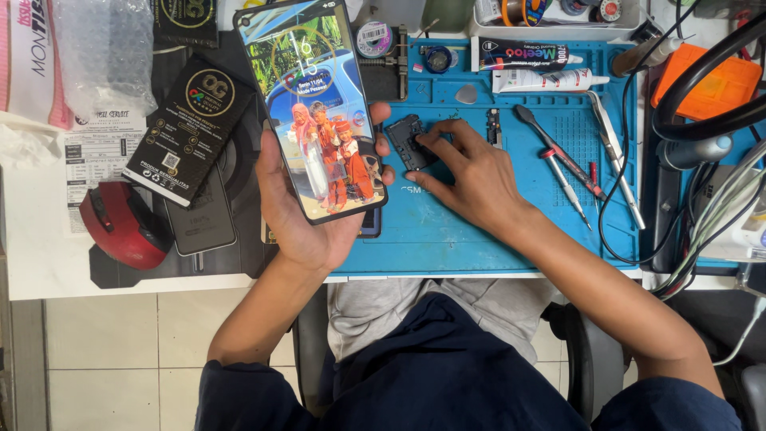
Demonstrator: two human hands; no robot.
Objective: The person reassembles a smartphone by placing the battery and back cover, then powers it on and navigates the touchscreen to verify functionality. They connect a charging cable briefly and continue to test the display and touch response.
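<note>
My left hand [299,215] holds a black smartphone [313,104] upright above the bench, its lit screen showing a photo of people. My right hand [471,175] rests on the blue work mat [495,239], with its fingertips pinching a small black plastic part [405,140] that lies on the mat just right of the phone.
On the mat lie two screwdrivers [558,160], tweezers [614,152] and two glue tubes [535,68]. A black flat box [187,132], a dark glass panel [199,219] and a red device [124,223] sit at the left. Cables [702,215] and an orange case [702,80] crowd the right edge.
</note>
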